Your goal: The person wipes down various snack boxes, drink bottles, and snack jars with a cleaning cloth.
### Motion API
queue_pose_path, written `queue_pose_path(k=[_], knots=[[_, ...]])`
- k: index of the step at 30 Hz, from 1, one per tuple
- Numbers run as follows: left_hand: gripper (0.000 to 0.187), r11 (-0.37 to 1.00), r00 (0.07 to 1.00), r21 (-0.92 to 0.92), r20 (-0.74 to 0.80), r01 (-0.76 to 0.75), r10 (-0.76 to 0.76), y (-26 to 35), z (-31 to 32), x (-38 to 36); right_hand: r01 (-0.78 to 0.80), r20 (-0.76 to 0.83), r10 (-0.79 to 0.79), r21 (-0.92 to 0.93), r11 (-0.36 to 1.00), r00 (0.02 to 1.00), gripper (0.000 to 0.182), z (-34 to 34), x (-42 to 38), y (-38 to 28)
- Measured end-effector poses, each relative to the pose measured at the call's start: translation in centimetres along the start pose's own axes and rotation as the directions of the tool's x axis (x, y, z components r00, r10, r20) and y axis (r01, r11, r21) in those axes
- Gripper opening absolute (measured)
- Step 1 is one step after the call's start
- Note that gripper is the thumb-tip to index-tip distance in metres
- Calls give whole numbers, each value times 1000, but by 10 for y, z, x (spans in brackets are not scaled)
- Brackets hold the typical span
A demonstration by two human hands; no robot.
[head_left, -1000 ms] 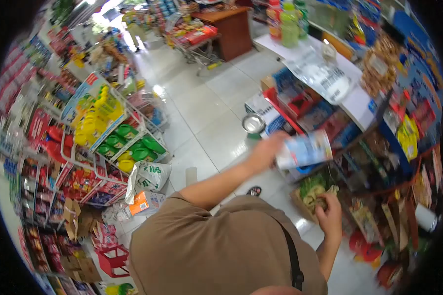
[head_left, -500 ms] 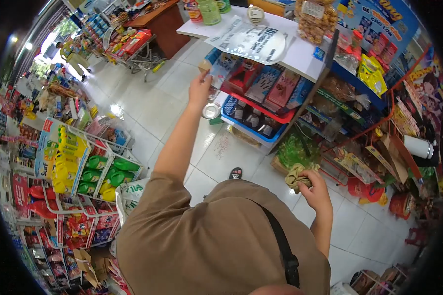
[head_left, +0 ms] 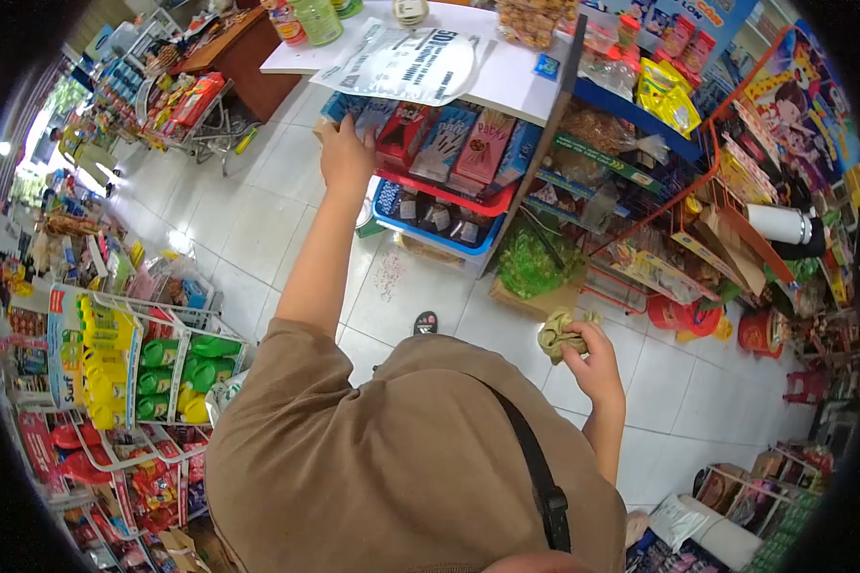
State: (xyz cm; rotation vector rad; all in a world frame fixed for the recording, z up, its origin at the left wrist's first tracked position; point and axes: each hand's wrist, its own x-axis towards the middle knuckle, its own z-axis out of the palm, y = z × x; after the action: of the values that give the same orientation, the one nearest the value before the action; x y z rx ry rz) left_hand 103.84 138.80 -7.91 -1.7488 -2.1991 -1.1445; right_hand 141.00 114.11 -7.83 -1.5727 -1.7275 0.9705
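Observation:
My left hand (head_left: 347, 158) reaches to the left end of a shelf under the white counter (head_left: 511, 91). Its fingers are apart, right at blue snack packs (head_left: 377, 113) there. To the right of them stand a red box (head_left: 404, 134), a light-blue box (head_left: 446, 143) and a pink Pocky box (head_left: 484, 153) in a red tray (head_left: 497, 204). In my right hand (head_left: 597, 365) is a crumpled olive-green cloth (head_left: 559, 336), held low over the tiled floor.
A blue basket (head_left: 483, 246) with dark packs sits below the red tray. A large white printed bag (head_left: 406, 62) lies on the counter. On the floor, a carton with green plastic (head_left: 535, 258) stands right of the shelf. A rack of detergent bottles (head_left: 105, 368) is at left.
My left hand has moved from the shelf's outer left side onto the snack packs. The view has shifted, with the counter now further left. My right hand still holds the cloth.

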Motion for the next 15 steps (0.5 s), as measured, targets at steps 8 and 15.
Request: queue_pose_path(k=[8, 15], knots=[[55, 916, 826, -171, 396, -364, 402, 97, 22, -50, -29, -18, 29, -8, 1000, 999, 24, 4, -15, 1], [50, 908, 870, -256, 288, -333, 400, 78, 28, -34, -36, -76, 35, -16, 999, 996, 25, -2, -30, 7]])
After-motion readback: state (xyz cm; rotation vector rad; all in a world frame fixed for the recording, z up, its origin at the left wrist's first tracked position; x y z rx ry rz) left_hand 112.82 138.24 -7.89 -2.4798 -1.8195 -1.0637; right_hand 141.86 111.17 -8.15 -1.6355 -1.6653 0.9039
